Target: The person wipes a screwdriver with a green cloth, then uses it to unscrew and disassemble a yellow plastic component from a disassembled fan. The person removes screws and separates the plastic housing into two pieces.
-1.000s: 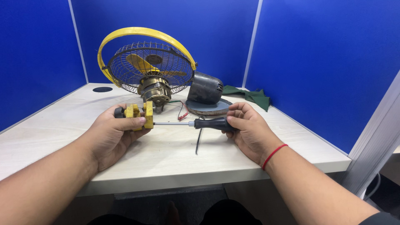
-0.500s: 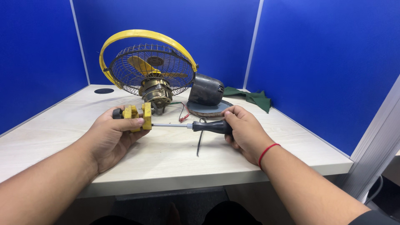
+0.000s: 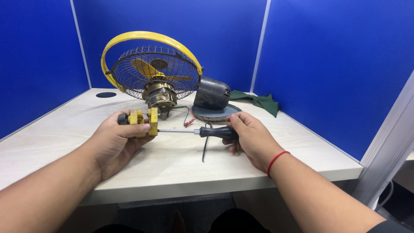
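Since the earlier frame your right hand (image 3: 252, 140) slid slightly right. It grips the screwdriver (image 3: 202, 132); your left hand (image 3: 116, 144) clasps the yellow part (image 3: 144, 121). Its screw looks still undone.

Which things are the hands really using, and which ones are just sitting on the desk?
In use:
- yellow plastic part, gripped by the left hand
- screwdriver, held by the right hand, tip at the part

Just lying about:
- yellow fan with wire cage
- dark motor cover
- round base
- green cloth
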